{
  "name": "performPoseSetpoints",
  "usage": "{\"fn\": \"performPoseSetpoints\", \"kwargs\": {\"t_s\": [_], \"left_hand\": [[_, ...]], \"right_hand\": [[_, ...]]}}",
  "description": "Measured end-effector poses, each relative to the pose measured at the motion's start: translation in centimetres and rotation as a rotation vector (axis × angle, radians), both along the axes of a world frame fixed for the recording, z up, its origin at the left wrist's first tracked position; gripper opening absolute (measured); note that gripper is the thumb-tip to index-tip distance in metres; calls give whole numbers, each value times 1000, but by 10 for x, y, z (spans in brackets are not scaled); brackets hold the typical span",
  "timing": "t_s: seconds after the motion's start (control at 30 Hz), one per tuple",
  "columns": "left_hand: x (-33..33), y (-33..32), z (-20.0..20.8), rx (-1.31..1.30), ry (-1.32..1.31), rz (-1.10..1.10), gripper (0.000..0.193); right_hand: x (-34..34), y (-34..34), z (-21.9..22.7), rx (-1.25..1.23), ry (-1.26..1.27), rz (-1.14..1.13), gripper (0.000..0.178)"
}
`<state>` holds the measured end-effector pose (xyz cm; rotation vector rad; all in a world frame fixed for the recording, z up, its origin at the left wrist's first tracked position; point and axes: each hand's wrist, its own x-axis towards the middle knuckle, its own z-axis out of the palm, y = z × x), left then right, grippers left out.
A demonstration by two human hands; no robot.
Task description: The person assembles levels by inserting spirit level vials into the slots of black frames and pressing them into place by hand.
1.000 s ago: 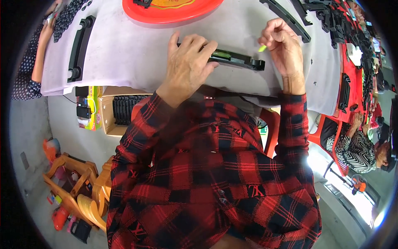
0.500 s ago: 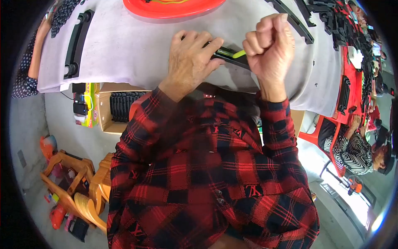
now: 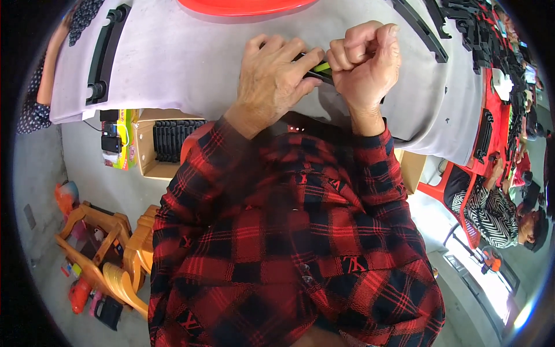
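My left hand is closed over a long black plastic part and presses it against the cloth-covered table; most of the part is hidden under the fingers. My right hand is curled in a fist around a thin yellow-green stick-like tool. The tool's tip points left into the black part, close to my left fingertips. How the tip meets the part is hidden.
A red plate lies at the far edge of view. Similar black parts rest at the left and right. Below the table stands a cardboard box of black pieces. Another person's arm reaches in at far left.
My right hand has shifted left, closer to my left hand, bringing the yellow-green tool with it. Less of the black part shows between the hands.
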<state>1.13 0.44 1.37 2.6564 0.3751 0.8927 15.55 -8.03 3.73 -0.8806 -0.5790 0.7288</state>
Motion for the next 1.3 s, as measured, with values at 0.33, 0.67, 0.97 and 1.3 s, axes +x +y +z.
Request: {"fn": "performPoseSetpoints", "kwargs": {"t_s": [0.33,0.67,0.97,1.3], "left_hand": [[1,1,-1,-6,8,-12,41],[-1,0,-1,15,19,-12,31],[3,-1,-4,63,9,19,28],[2,-2,0,6,22,15,38]], "right_hand": [[2,-2,-8,109,-1,-9,62],[-9,0,-8,109,-314,-87,58],[-21,-4,0,36,-177,-80,37],[24,-23,15,79,-13,-64,62]]}}
